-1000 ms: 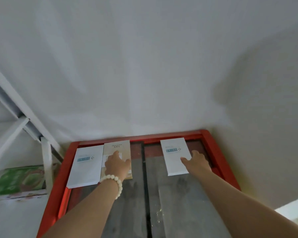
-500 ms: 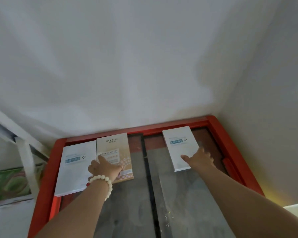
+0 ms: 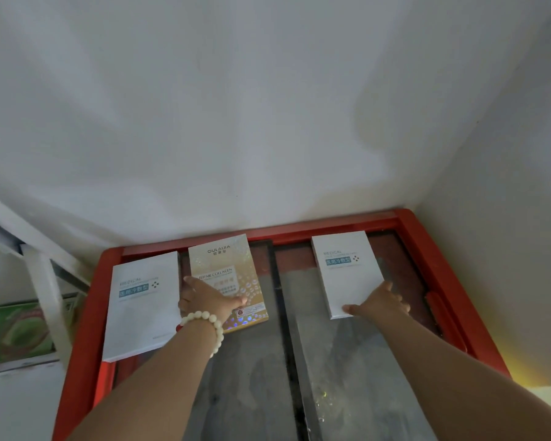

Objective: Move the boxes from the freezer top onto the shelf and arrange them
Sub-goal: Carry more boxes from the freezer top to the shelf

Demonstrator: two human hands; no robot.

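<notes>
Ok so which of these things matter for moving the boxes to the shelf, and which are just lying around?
For the job:
gold box, under the left hand
right white box, at the right hand
left white box
freezer top
white shelf

Just there:
green carton
bead bracelet

Three flat boxes lie on the red-framed freezer top [image 3: 414,237]. Left hand [image 3: 209,300], with bead bracelet [image 3: 204,326], rests on the gold box [image 3: 228,275], beside a white box [image 3: 142,310] at the freezer's left edge. Right hand [image 3: 382,305] touches the near corner of the right white box [image 3: 347,272].
</notes>
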